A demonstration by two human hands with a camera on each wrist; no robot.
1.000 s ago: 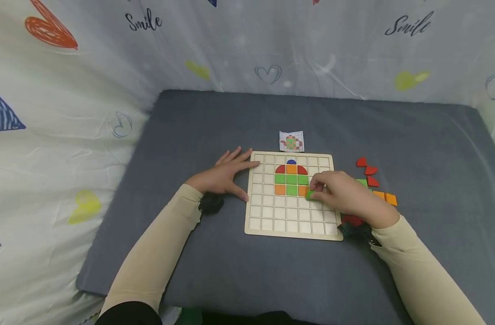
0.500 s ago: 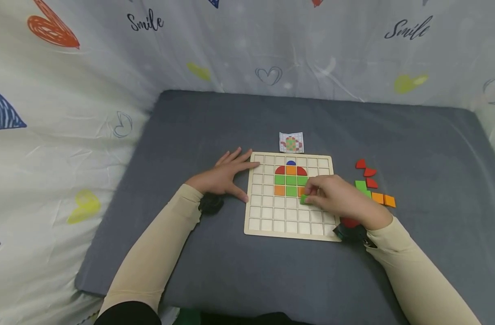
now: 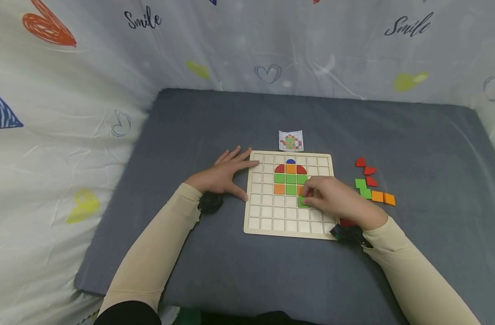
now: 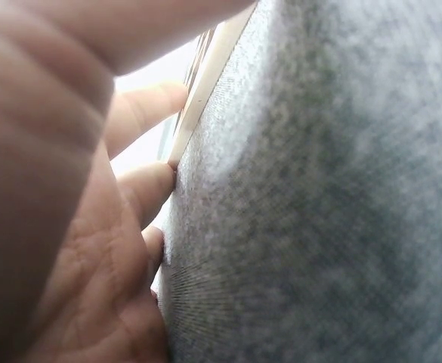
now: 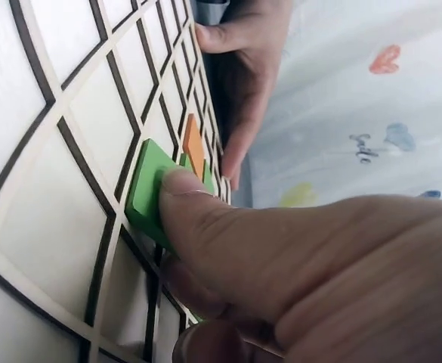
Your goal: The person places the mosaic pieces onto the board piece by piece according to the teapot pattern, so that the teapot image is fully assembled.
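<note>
A pale wooden grid board [image 3: 268,224] holds a blue half-round piece, red quarter-rounds, and orange and green squares in its upper middle. My left hand [image 3: 221,177] is spread at the board's left edge, fingertips and thumb touching the rim [image 4: 198,106]. My right hand [image 3: 338,198] pinches a green square [image 5: 149,189] between thumb and fingers, over the cell just below the right-hand orange square [image 3: 300,190]. In the right wrist view, that green square lies tilted against the grid lines. Part of it is hidden by the fingers.
A small printed pattern card [image 3: 291,141] lies behind the board. To the right are loose red pieces [image 3: 370,170], green squares [image 3: 360,183] and orange squares [image 3: 389,199]. Another red piece [image 3: 347,222] is partly hidden beside the right wrist. A patterned curtain [image 3: 231,45] hangs behind the table.
My right hand has moved slightly left and down with the green square, which now overlies the cell below the orange one. My left hand has stayed at the board's edge.
</note>
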